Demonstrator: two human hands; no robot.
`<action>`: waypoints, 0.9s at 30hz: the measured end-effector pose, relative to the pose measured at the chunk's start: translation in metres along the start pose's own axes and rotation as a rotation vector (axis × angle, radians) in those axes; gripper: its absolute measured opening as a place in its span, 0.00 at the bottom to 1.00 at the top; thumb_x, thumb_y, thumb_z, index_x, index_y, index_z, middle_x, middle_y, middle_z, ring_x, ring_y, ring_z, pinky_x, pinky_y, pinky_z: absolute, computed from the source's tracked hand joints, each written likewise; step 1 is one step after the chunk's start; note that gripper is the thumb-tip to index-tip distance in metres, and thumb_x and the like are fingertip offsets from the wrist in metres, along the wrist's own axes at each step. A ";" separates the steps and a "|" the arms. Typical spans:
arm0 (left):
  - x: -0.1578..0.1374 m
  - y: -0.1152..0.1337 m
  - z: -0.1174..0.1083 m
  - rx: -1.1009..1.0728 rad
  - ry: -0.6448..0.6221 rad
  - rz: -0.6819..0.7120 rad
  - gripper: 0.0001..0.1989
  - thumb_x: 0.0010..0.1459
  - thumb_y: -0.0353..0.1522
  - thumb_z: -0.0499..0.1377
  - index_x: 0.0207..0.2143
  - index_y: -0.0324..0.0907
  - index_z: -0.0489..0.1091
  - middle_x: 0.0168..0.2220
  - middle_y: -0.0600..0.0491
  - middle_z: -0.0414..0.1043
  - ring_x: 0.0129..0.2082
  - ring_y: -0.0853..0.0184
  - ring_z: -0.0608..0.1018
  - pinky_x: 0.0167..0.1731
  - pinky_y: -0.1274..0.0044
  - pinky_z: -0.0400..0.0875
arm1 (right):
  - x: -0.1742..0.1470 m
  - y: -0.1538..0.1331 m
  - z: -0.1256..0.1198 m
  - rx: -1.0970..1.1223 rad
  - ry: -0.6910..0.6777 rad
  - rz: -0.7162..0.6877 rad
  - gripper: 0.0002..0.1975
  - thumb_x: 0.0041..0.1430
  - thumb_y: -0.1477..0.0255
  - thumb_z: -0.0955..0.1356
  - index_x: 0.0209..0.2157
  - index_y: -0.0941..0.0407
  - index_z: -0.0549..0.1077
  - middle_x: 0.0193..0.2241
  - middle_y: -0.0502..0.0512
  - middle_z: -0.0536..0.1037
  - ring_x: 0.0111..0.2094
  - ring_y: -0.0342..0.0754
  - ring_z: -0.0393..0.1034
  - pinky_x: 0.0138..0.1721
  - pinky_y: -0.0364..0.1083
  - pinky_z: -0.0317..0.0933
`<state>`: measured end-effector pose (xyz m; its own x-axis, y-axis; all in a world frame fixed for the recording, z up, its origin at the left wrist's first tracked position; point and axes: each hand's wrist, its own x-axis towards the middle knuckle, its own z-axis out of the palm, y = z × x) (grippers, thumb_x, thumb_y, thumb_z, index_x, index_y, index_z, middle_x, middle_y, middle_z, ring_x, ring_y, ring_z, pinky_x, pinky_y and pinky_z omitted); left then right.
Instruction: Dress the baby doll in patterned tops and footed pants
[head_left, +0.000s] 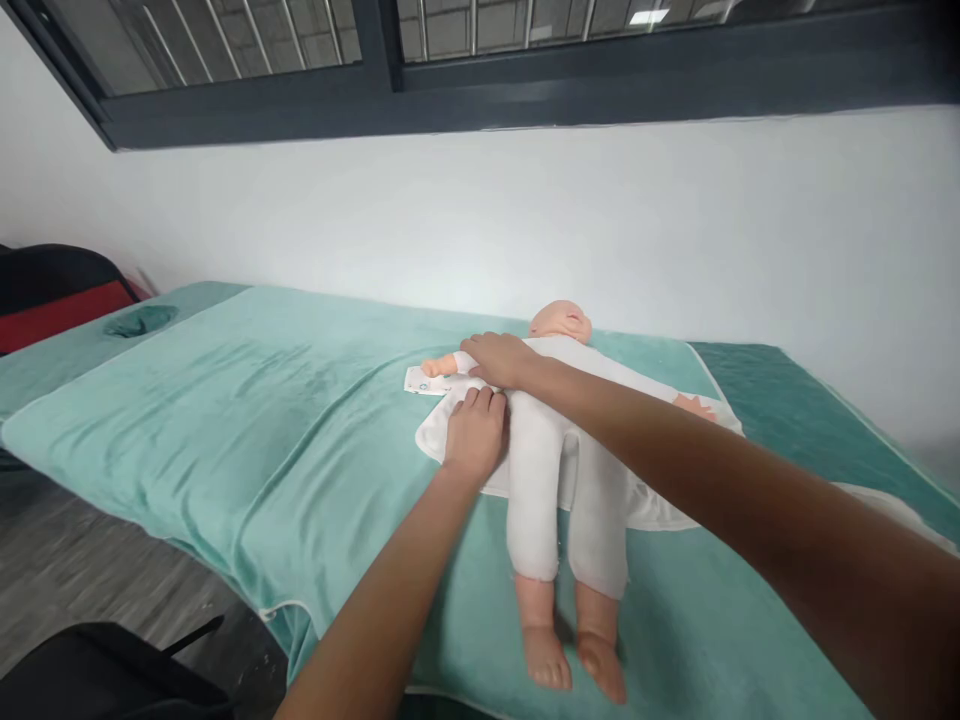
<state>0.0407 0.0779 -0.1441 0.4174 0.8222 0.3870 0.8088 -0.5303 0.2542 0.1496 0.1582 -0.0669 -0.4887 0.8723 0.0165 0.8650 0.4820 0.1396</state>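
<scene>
A baby doll (pixel 536 450) in a white long-sleeved suit lies on its back, head towards the wall and bare feet towards me. Beneath it is a spread white baby garment (pixel 660 513); a printed sleeve or flap shows under the doll's outstretched hand (pixel 438 367). My right hand (pixel 499 360) reaches across the doll's chest, its fingers bent over the white sleeve at the doll's upper arm. Just below it, my left hand (pixel 478 435) rests by the doll's side, fingers curled on the white cloth. Its fingertips are partly hidden where they meet the fabric.
The bed has a green sheet (pixel 225 420) with folds on the left. A white wall (pixel 375 220) and a dark window frame (pixel 525 100) stand behind it. A black and red item (pixel 64 295) is at far left, a black bag-like object (pixel 105 675) at lower left.
</scene>
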 end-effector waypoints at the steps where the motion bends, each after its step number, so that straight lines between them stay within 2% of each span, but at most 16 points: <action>1: 0.005 -0.004 0.001 0.058 0.006 0.035 0.13 0.64 0.29 0.47 0.44 0.38 0.69 0.46 0.39 0.72 0.49 0.50 0.71 0.44 0.62 0.64 | -0.006 0.003 -0.004 -0.002 0.018 -0.002 0.13 0.65 0.67 0.64 0.49 0.56 0.67 0.49 0.63 0.74 0.47 0.59 0.69 0.39 0.52 0.62; 3: 0.016 -0.011 0.005 0.093 0.019 0.004 0.13 0.63 0.32 0.50 0.46 0.37 0.69 0.47 0.38 0.70 0.50 0.48 0.70 0.45 0.61 0.64 | -0.017 0.009 -0.010 -0.003 0.051 -0.008 0.12 0.65 0.66 0.64 0.48 0.56 0.67 0.48 0.62 0.74 0.47 0.59 0.69 0.38 0.51 0.61; 5: 0.026 -0.018 0.010 0.029 0.020 -0.093 0.13 0.63 0.34 0.52 0.46 0.38 0.69 0.48 0.37 0.70 0.49 0.49 0.71 0.44 0.62 0.65 | -0.029 0.013 -0.012 0.009 0.070 -0.003 0.12 0.65 0.66 0.64 0.48 0.56 0.67 0.47 0.61 0.75 0.46 0.59 0.69 0.38 0.51 0.60; 8: 0.035 -0.030 0.017 -0.269 0.061 -0.266 0.08 0.61 0.35 0.55 0.35 0.41 0.70 0.41 0.42 0.72 0.42 0.55 0.74 0.39 0.68 0.65 | -0.041 0.018 -0.012 0.042 0.071 0.023 0.13 0.67 0.65 0.63 0.49 0.55 0.67 0.47 0.62 0.74 0.47 0.58 0.69 0.39 0.51 0.59; 10: 0.038 -0.038 0.018 -0.517 0.118 -0.366 0.10 0.57 0.37 0.58 0.25 0.43 0.67 0.31 0.47 0.72 0.35 0.58 0.74 0.36 0.70 0.62 | -0.046 0.019 -0.011 0.056 0.063 0.021 0.15 0.68 0.62 0.62 0.49 0.55 0.68 0.47 0.61 0.74 0.46 0.58 0.69 0.39 0.50 0.58; 12: 0.037 -0.045 0.016 -0.680 0.168 -0.425 0.11 0.55 0.37 0.58 0.23 0.43 0.65 0.25 0.51 0.69 0.31 0.61 0.72 0.33 0.72 0.61 | -0.049 0.019 -0.011 0.061 0.049 0.004 0.18 0.68 0.57 0.61 0.48 0.55 0.69 0.45 0.61 0.75 0.44 0.58 0.70 0.38 0.50 0.57; 15: 0.035 -0.053 0.011 -0.803 0.229 -0.455 0.06 0.54 0.34 0.55 0.26 0.43 0.65 0.27 0.53 0.69 0.30 0.65 0.70 0.32 0.74 0.61 | -0.050 0.017 -0.011 0.043 0.022 -0.022 0.21 0.67 0.53 0.60 0.45 0.55 0.71 0.42 0.61 0.76 0.42 0.58 0.70 0.38 0.50 0.57; 19: 0.035 -0.059 0.008 -1.057 0.264 -0.467 0.01 0.50 0.31 0.55 0.27 0.42 0.64 0.29 0.56 0.69 0.30 0.69 0.70 0.32 0.76 0.63 | -0.051 0.016 -0.010 -0.010 -0.018 -0.009 0.21 0.67 0.54 0.60 0.45 0.55 0.73 0.42 0.63 0.77 0.44 0.59 0.71 0.40 0.51 0.57; 24: 0.037 -0.062 0.008 -1.272 0.321 -0.535 0.09 0.51 0.37 0.59 0.27 0.43 0.63 0.26 0.58 0.66 0.26 0.72 0.68 0.31 0.77 0.65 | -0.050 0.018 -0.007 -0.042 -0.085 0.016 0.20 0.67 0.55 0.60 0.44 0.55 0.75 0.42 0.64 0.77 0.45 0.60 0.71 0.42 0.53 0.57; 27: 0.035 -0.060 0.009 -1.267 0.355 -0.517 0.11 0.53 0.39 0.61 0.27 0.42 0.64 0.26 0.58 0.64 0.27 0.72 0.67 0.32 0.78 0.64 | -0.047 0.019 -0.002 -0.068 -0.101 0.062 0.20 0.66 0.56 0.61 0.43 0.55 0.76 0.42 0.65 0.78 0.45 0.61 0.71 0.43 0.54 0.57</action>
<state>0.0110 0.1405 -0.1538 -0.0859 0.9838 0.1576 -0.1581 -0.1697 0.9727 0.1887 0.1262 -0.0627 -0.4174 0.9058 -0.0725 0.8818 0.4230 0.2085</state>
